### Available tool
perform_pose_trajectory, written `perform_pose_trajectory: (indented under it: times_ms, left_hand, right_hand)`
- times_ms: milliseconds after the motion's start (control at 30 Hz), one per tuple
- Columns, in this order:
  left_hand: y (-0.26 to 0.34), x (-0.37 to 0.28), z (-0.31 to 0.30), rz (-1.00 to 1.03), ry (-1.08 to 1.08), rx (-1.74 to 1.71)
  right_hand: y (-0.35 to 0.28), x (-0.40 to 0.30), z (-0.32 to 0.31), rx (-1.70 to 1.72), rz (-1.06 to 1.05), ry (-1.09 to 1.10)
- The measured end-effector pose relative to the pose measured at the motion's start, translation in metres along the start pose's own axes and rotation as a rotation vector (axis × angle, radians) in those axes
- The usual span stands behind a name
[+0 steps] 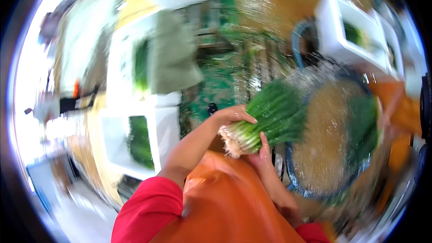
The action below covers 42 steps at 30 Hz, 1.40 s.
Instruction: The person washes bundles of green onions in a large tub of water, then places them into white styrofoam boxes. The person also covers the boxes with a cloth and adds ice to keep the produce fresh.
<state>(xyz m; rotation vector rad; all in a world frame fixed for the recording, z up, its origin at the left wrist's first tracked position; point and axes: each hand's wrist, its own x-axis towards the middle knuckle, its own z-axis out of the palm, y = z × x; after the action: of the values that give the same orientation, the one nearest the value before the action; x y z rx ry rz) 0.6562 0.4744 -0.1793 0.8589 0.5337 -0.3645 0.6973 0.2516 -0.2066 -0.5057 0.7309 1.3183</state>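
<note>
Between my two hands is a bunch of green onions point(266, 121), its white rooted ends towards my lower left and its green leaves pointing up and right. My left hand point(236, 114) grips the near upper side, close to the white stems. From below, my right hand point(263, 150) closes on the stems with its thumb along them. The leaf tips reach the near rim of a blue oval tub point(289, 165) of brownish water. Another bunch of green onions point(362, 131) is at the tub's far right side, by a co-worker's blurred hand point(388, 121).
White foam boxes with green onions stand at my left point(168, 131) and at the upper right point(330, 30). A grey-green cloth point(173, 54) hangs over one left box. Wet slats point(266, 60) with scattered leaves lie ahead, beside a blue hoop-like rim point(297, 44).
</note>
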Motion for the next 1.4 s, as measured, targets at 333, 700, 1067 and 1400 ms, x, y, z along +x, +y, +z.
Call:
perform_pose_trajectory:
  times_ms: [333, 700, 1067, 1400]
  left_hand:
    - [0.044, -0.281, -0.182, 0.501, 0.583, -0.101]
    - [0.013, -0.473, -0.445, 0.337, 0.703, -0.316]
    - [-0.09, -0.488, -0.455, -0.169, 1.286, 0.163]
    - [-0.04, -0.391, -0.319, 0.173, 2.315, 0.157]
  right_hand:
    - [0.183, 0.11, 0.226, -0.665, 0.21, -0.126]
    - [0.44, 0.317, 0.333, -1.021, 0.265, -0.222]
    - [0.472, 0.342, 0.28, -1.029, 0.676, -0.155]
    - [0.427, 0.353, 0.39, -2.271, -0.649, -1.43]
